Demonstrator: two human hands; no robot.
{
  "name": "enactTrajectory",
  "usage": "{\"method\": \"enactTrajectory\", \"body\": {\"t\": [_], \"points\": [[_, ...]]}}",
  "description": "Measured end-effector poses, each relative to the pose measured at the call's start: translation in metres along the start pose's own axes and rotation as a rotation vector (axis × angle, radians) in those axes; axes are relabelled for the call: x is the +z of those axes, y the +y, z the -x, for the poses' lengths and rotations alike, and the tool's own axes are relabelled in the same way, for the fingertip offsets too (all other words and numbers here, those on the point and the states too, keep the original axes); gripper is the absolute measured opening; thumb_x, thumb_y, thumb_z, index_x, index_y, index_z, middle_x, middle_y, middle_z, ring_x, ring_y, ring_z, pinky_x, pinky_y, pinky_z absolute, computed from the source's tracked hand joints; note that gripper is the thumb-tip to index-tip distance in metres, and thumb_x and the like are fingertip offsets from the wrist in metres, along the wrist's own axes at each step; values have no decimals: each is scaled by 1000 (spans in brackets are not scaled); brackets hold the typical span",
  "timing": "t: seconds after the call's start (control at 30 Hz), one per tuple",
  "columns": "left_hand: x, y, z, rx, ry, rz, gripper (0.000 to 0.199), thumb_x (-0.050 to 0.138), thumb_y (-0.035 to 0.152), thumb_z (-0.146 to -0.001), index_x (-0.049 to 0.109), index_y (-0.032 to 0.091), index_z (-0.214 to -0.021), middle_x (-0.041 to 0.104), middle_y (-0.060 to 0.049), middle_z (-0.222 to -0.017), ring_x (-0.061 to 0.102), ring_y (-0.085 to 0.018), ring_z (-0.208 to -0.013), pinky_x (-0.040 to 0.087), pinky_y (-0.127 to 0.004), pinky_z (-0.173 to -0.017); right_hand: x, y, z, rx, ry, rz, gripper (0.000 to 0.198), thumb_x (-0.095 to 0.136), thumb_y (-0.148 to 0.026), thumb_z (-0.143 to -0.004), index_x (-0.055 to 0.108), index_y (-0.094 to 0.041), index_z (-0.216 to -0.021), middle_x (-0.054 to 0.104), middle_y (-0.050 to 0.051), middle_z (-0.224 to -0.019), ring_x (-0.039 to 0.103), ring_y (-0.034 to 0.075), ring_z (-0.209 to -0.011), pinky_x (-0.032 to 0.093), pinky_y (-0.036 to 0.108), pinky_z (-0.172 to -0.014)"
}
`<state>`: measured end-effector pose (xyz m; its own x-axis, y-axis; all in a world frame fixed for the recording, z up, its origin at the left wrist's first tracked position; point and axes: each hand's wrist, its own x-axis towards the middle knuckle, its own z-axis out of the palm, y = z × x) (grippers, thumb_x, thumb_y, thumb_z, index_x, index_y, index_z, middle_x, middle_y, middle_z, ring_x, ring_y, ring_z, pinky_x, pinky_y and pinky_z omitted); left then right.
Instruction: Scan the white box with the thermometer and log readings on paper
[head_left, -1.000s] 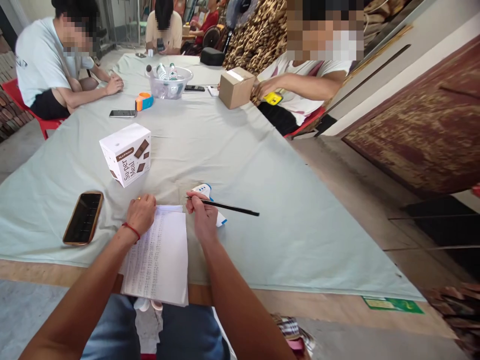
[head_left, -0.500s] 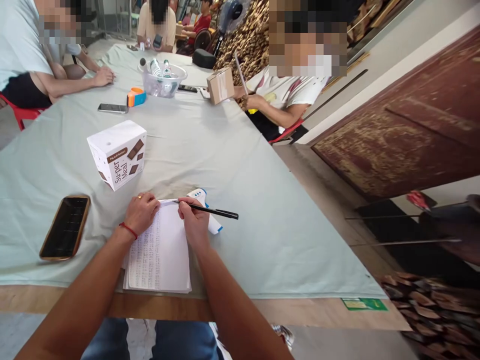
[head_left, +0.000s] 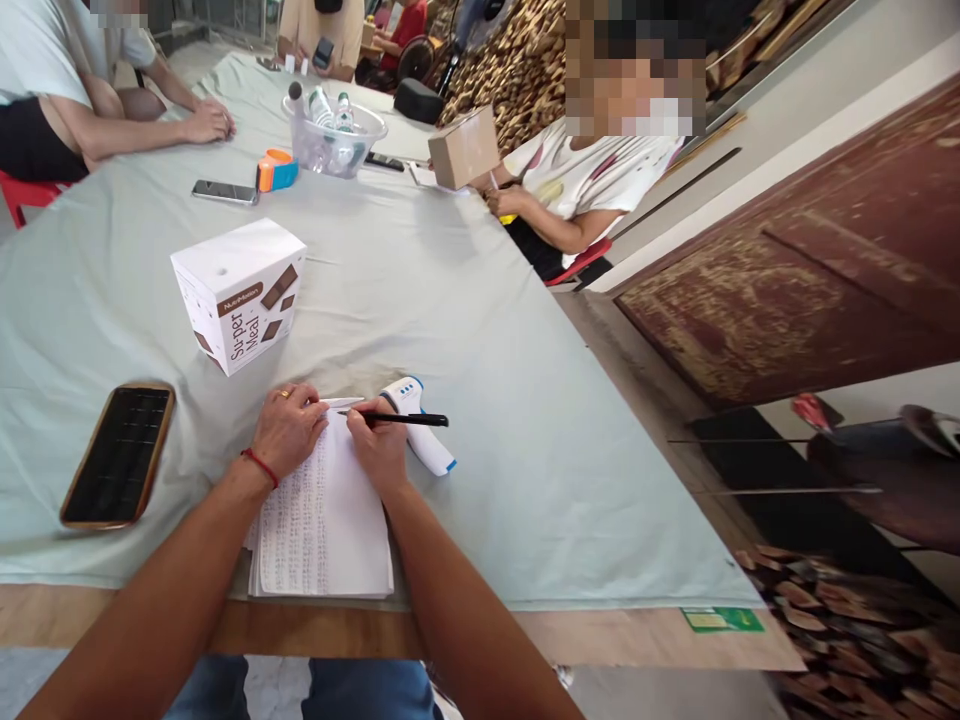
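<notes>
Right grip (head_left: 380, 450) pinches pen (head_left: 411, 419), tip toward 9 o'clock, near 12-o'clock edge of paper (head_left: 352, 530); left grip (head_left: 288, 436) at 11, closure unclear.

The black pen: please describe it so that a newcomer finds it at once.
At the near edge of the table lies a paper stack. Over its far end, the right hand holds the black pen, slim and dark, unlike the white-and-blue device beside it.
</notes>
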<state>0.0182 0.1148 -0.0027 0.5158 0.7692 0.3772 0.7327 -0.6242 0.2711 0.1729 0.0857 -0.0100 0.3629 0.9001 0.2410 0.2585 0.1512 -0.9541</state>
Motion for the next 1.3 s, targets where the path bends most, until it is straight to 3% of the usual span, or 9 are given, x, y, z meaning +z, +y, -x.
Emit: {"method": "enactTrajectory", "body": {"t": [0.6, 1.3], "points": [[-1, 0, 1, -22, -23, 93, 12, 61, 24, -89, 73, 22, -92, 65, -6, -101, 55, -23, -97, 44, -39, -85, 2, 2, 3, 2, -49, 88, 11, 56, -31, -74, 58, -23, -67, 60, -2, -62, 54, 16, -63, 46, 31, -63], [0, -2, 2, -7, -10, 84, 16, 58, 25, -92, 74, 23, -91, 65, -6, -101, 55, -21, -94, 44, -38, -84, 1, -2, 2, 7, -33, 96, 11, 55, -32, -71, 56, -23, -65, 59, -2, -61, 52, 17, -61, 46, 31, -62]]}}
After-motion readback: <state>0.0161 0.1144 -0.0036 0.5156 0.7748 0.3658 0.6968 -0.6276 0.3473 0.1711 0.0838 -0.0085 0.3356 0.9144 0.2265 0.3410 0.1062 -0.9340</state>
